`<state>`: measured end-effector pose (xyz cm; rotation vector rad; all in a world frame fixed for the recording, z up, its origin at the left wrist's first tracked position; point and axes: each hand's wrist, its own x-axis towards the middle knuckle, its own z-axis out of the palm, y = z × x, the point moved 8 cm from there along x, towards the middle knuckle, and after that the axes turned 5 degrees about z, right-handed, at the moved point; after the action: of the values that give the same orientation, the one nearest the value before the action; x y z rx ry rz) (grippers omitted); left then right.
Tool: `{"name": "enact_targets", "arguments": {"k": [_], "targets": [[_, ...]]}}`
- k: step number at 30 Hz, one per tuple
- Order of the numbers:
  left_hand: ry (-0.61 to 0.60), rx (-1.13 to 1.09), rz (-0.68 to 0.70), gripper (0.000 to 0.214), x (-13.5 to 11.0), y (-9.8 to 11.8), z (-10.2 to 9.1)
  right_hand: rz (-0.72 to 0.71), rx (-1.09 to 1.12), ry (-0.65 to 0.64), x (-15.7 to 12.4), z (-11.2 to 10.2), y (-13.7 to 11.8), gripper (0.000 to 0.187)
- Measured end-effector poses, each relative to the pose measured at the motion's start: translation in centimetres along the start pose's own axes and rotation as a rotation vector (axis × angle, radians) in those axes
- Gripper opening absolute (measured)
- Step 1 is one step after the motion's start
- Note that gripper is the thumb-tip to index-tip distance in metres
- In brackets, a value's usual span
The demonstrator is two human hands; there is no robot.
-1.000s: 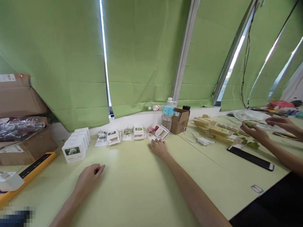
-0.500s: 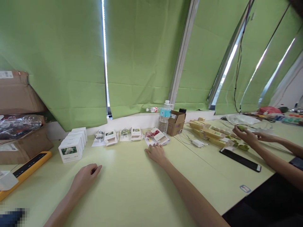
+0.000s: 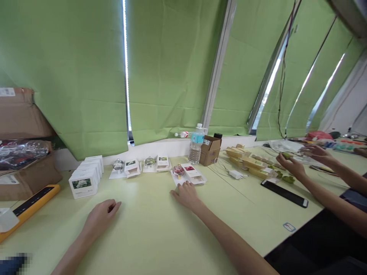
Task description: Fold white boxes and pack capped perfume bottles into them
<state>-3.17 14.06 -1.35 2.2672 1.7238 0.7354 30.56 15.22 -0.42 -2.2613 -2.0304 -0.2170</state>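
My right hand (image 3: 186,195) lies spread on the table (image 3: 149,244), fingertips on a white sheet (image 3: 175,180) below a red-filled glass globe (image 3: 178,170); my left hand (image 3: 100,219) rests loosely curled, empty; a clear globe (image 3: 118,165) and a green-tinted globe (image 3: 149,161) sit by opened boxes; the white box stack (image 3: 85,177) looks closed

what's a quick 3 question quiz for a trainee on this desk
1. Which is nearer the red-filled glass ball: the person's left hand or right hand?
2. True or false: the water bottle stands to the left of the small cardboard box.
3. What flat black thing lies on the table in front of the co-worker's hands?

Key: 1. right hand; 2. true; 3. a phone
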Motion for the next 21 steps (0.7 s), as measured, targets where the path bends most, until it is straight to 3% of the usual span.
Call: {"name": "enact_targets", "arguments": {"k": [17,21], "targets": [[-0.012,0.026,0.013,0.040,-0.1,-0.1,0.3,-0.116,0.042,-0.058,-5.7,-1.4,-4.6,0.056],[-0.010,0.024,0.002,0.040,-0.2,-0.1,0.1,-0.185,0.062,0.001,-7.5,-2.1,-6.2,0.057]]}}
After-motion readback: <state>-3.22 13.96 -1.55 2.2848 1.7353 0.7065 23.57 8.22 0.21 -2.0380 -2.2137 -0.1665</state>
